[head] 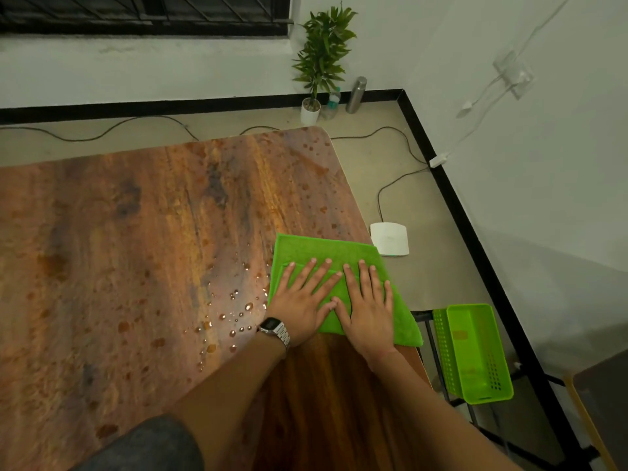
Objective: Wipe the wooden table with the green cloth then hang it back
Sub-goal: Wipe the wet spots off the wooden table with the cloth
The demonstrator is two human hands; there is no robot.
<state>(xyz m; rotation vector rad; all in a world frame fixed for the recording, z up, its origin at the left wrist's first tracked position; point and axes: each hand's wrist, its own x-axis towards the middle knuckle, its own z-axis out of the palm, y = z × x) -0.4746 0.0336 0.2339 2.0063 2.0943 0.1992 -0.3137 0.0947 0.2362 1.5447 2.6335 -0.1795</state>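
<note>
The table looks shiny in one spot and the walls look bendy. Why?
Head view: light glints off water drops on the table left of the cloth; the wide lens curves the skirting; corners are dim.

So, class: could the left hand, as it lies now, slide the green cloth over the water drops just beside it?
Probably yes. The left hand lies flat on the green cloth, and the water drops sit right beside the cloth's left edge on bare wooden table, with nothing between.

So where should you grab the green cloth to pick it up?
Pinch the green cloth at its far left corner, coming from above: it lies flat on the wooden table, and that corner is clear of both hands, left and right.
</note>
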